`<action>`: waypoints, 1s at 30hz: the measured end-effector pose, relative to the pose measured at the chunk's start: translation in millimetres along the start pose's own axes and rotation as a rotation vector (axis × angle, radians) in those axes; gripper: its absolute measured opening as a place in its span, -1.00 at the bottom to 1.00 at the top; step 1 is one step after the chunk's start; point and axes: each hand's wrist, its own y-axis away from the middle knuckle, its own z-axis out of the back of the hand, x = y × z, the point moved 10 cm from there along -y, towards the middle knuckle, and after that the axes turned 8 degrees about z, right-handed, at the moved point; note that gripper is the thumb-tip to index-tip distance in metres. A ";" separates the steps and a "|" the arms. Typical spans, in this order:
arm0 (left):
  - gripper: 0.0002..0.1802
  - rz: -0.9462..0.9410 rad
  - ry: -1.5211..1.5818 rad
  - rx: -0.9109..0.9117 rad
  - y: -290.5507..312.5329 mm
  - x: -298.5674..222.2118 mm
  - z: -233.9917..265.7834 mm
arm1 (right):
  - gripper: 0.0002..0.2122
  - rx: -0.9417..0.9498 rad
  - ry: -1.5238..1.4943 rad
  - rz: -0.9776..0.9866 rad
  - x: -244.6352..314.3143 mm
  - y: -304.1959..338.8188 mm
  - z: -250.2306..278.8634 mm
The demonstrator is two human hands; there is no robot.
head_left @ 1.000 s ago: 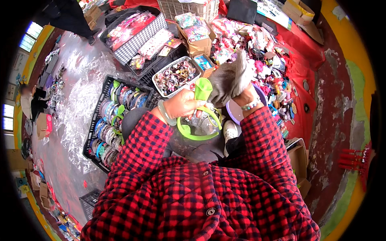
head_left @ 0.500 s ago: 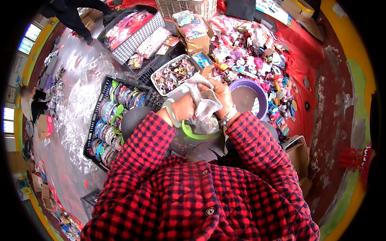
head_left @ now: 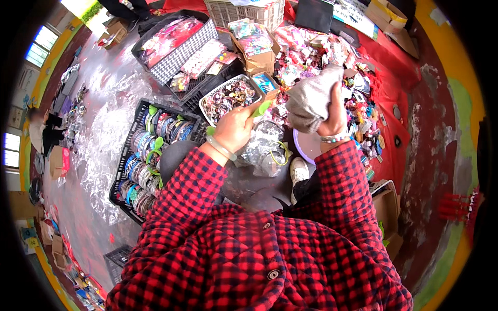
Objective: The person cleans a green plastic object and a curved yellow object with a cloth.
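Looking down through the head view, you have your left hand raised, its fingers closed around a green piece, most of which hides behind or inside your grip. What shows juts past the fingers, its long axis running up and to the right. Your right hand holds a bunched grey cloth; the thumb side is plain, but the other fingers seem to be tucked behind the fabric, so you cannot tell how tightly they press.

The relation that counts is the gap between the two: the cloth hangs to the right of the green tip and slightly higher in the view, near it but not touching. The cloth's own long axis leans the same way, up and right. Your left hand is nearer the tip; your right carries the cloth.

That gap is your open room, with a clear plastic bag lying below it, a thin yellow-green loop at the bag's right side. On the left, a black crate of hairbands sits beside your left forearm, and a white basket stands just beyond that hand. Under the right hand, a purple basin is partly covered; past the cloth spreads a heap of small accessories.
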 end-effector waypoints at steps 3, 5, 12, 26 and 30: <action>-0.55 0.070 -0.145 -0.054 -1.5 6.6 7.2 | -0.53 0.031 0.011 0.036 8.5 7.7 -7.2; -0.55 0.005 -0.174 -0.215 -0.6 -2.2 14.5 | -0.52 -0.007 0.084 0.070 13.6 10.5 -10.2; -0.58 -0.015 0.024 -0.224 -2.4 -0.8 19.4 | -0.52 -0.009 0.138 0.141 17.6 7.5 -7.5; -0.52 0.346 1.148 -0.011 -13.3 43.7 -22.7 | -0.62 0.394 1.038 -0.023 -39.5 23.3 -34.8; -0.60 0.387 1.397 0.195 -4.0 18.3 -37.8 | -0.61 0.574 1.338 0.206 -79.4 32.8 -55.3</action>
